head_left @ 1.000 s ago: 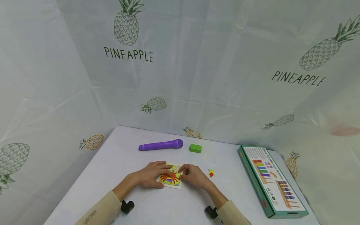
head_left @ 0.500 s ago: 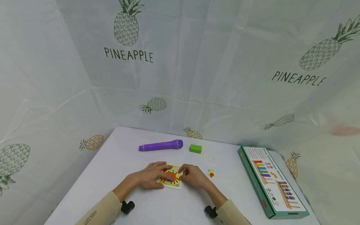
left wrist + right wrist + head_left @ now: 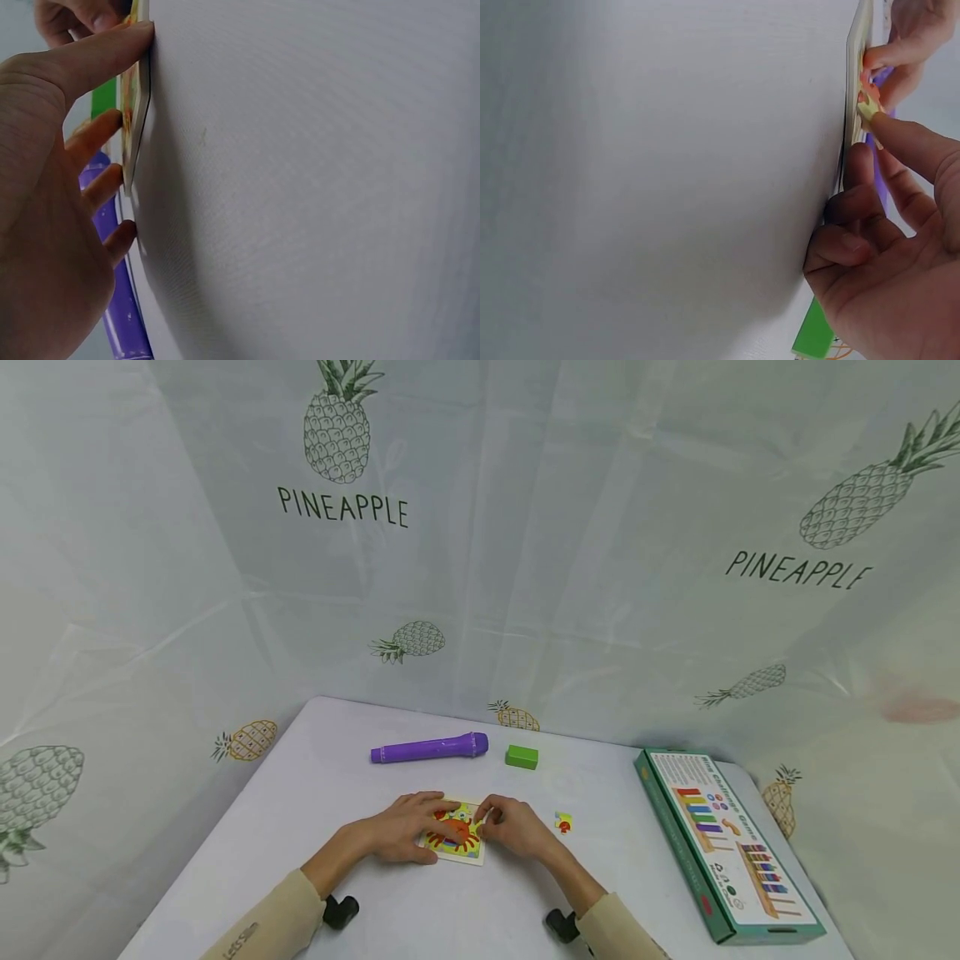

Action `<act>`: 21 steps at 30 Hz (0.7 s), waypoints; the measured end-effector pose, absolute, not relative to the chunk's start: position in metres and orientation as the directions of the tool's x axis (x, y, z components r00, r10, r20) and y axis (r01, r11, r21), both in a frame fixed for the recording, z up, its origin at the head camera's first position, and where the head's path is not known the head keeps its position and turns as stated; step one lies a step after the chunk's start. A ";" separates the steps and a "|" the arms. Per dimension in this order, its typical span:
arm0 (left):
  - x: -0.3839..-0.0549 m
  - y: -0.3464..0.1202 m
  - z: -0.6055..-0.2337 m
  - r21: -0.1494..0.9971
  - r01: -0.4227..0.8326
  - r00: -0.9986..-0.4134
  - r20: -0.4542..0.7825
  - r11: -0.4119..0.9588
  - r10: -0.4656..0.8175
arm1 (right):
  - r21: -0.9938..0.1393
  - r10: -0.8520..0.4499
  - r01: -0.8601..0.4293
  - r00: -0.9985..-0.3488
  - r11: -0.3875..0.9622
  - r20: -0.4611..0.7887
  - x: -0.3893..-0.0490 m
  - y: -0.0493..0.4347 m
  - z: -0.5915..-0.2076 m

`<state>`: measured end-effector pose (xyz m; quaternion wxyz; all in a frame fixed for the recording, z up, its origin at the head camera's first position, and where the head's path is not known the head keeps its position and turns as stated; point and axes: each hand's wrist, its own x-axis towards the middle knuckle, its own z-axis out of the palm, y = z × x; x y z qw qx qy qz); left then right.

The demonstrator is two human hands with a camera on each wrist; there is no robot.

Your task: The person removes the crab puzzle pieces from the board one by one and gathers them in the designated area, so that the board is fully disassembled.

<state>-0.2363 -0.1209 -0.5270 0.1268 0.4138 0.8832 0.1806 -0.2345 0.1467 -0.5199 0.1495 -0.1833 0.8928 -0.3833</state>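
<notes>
A small square jigsaw puzzle (image 3: 472,852) with a red crab on yellow lies on the white table, its pale wooden tray (image 3: 852,82) seen edge-on in the right wrist view. My left hand (image 3: 401,831) rests over its left side, fingers spread across the picture and the thumb at the near edge. From the right, my right hand (image 3: 517,828) pinches a yellow-and-red puzzle piece (image 3: 869,110) between thumb and index finger. That piece is tilted, with one end down at the tray, and its other fingers are curled beside the tray. Another loose puzzle piece (image 3: 563,822) lies to the right.
Behind the puzzle lie a purple toy microphone (image 3: 429,748) and a green block (image 3: 521,757). A green game box (image 3: 731,843) lies at the table's right edge. Pineapple-print sheeting (image 3: 480,568) hangs behind the table.
My left index finger has shifted across the crab and now covers more of the rainbow at its middle. My right hand keeps almost the same place at the puzzle's right edge.
</notes>
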 end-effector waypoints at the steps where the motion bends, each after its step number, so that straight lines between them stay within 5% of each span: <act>1: -0.236 -0.121 -0.527 0.425 0.685 -0.625 -0.075 0.592 0.777 | -0.745 -0.441 -0.210 -0.889 0.634 -0.125 -0.234 0.147 -0.520; 21: -0.233 -0.122 -0.523 0.431 0.700 -0.610 -0.055 0.570 0.791 | -0.814 -0.433 -0.144 -0.890 0.563 -0.142 -0.234 0.155 -0.514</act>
